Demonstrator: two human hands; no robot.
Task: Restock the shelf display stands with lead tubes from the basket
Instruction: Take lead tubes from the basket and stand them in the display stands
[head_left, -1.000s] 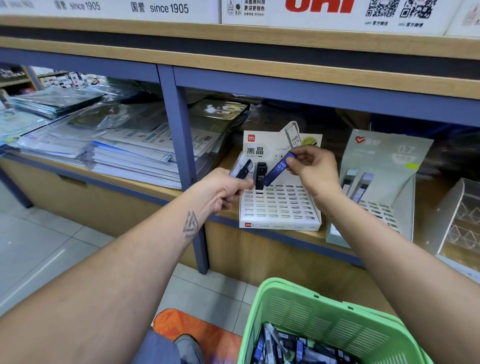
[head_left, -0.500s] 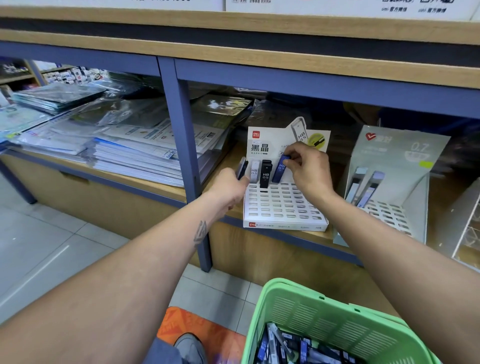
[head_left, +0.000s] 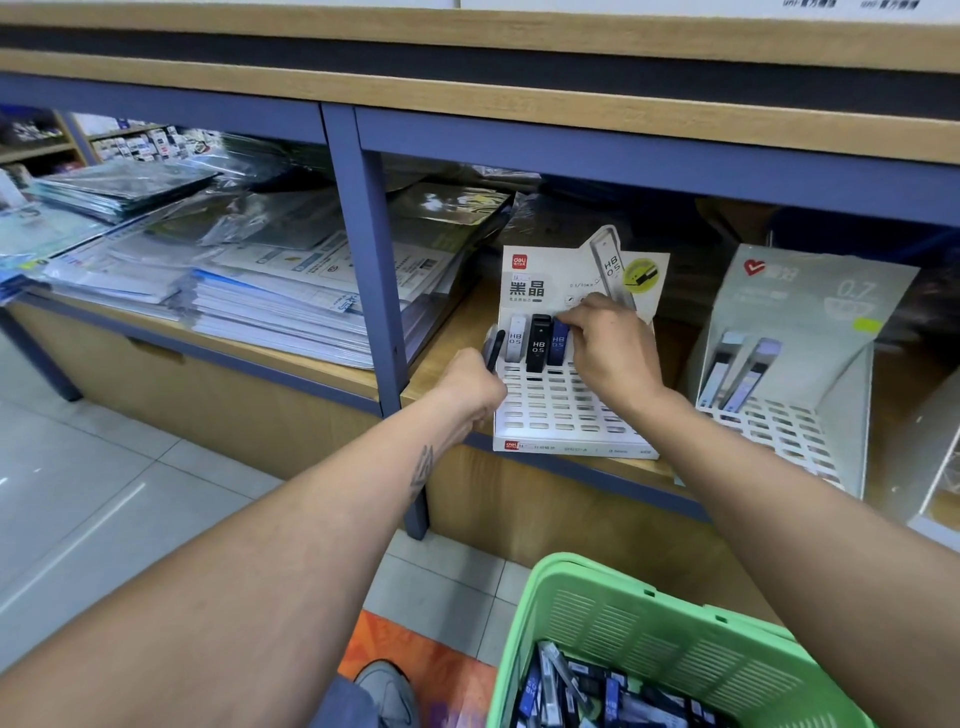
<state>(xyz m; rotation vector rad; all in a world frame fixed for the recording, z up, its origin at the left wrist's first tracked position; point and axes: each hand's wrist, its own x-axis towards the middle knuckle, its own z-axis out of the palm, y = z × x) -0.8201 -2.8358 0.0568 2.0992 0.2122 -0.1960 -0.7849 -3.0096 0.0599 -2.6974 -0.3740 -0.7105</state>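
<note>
right hand (head_left: 610, 348) pinching a blue lead tube (head_left: 557, 347) into the white display stand (head_left: 561, 415) by the shelf's front edge, left hand (head_left: 475, 387) gripping spare tubes (head_left: 494, 349), green basket (head_left: 649, 623) below

Bare forearms, triangle tattoo (head_left: 423, 466), grey shoe (head_left: 387, 693)

Two display stands (head_left: 566, 410) (head_left: 789, 374), one green basket (head_left: 670, 623), three tubes (head_left: 537, 343) standing in the nearer stand, two hands (head_left: 475, 384) (head_left: 613, 348).

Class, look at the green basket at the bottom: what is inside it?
Inside the green basket lies a loose heap of lead tubes, black, blue and clear. The picture's lower edge cuts off the rest, so the basket's floor and the full amount cannot be seen.
</note>
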